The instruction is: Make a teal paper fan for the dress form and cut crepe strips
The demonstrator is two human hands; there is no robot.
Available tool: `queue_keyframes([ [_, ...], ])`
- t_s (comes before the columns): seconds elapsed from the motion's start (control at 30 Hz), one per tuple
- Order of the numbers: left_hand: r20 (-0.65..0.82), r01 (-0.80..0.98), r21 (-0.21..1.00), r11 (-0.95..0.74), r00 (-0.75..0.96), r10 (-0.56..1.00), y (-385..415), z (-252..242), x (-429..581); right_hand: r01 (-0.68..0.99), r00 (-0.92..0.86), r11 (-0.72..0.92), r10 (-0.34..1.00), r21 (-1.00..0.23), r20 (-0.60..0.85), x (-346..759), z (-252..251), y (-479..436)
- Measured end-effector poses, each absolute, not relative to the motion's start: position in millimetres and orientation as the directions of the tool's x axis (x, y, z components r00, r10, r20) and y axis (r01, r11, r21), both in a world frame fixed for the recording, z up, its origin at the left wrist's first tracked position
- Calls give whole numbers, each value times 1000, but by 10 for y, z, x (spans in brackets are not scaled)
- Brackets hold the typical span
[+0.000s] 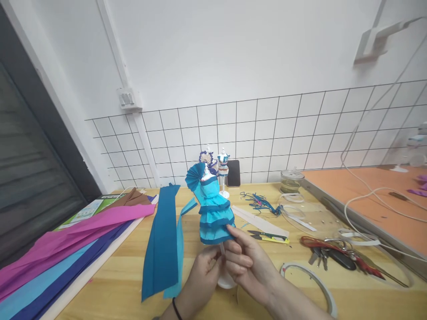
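Note:
A miniature dress form wears a tiered turquoise paper dress with darker blue trim and a pleated blue fan at one shoulder. My left hand is closed around its thin stand below the skirt, just above the round white base. At the skirt's lower right edge, my right hand pinches the hem between thumb and forefinger, its other fingers curled near the stand. Behind it stand a second small form and one in purple trim, partly hidden by the dress.
Blue crepe paper strips lie left of the dress, beside a pile of coloured sheets. To the right are yellow thread snips, paper scraps, keys, a tape roll and a glass pot. A phone leans on the wall.

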State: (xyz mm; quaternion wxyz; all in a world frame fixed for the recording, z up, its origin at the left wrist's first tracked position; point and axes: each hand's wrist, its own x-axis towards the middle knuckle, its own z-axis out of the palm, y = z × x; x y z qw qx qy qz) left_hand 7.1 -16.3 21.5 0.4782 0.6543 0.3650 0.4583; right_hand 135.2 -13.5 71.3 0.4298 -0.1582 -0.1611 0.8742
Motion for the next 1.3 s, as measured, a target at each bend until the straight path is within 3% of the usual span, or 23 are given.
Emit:
queue_keyframes([
  [0.17, 240, 112, 952, -284, 301, 923, -163, 177, 62, -706, -549, -544, 825, -454, -135, 1344, 721, -151],
  [0.4, 247, 56, 959, -278, 311, 918, -174, 199, 64, -696, -516, -498, 848, -518, -122, 1315, 718, -158],
  [0.6, 238, 40, 966, -254, 231, 943, -143, 171, 27, -569, -577, -553, 796, -609, -184, 1291, 762, -236],
  [0.73, 266, 75, 954, -289, 224, 938, -142, 175, 22, -488, -525, -530, 813, -694, -252, 1312, 843, -262],
  [0.9, 315, 183, 917, -353, 209, 926, -150, 183, 8, -497, -505, -535, 819, -683, -274, 1335, 830, -234],
  [1.1, 340, 308, 876, -372, 153, 928, -82, 112, -39, -438, -484, -460, 845, -773, -229, 1365, 881, -243],
  [1.3, 331, 256, 900, -353, 128, 935, -69, 141, -36, -399, -511, -483, 823, -779, -248, 1369, 920, -254],
])
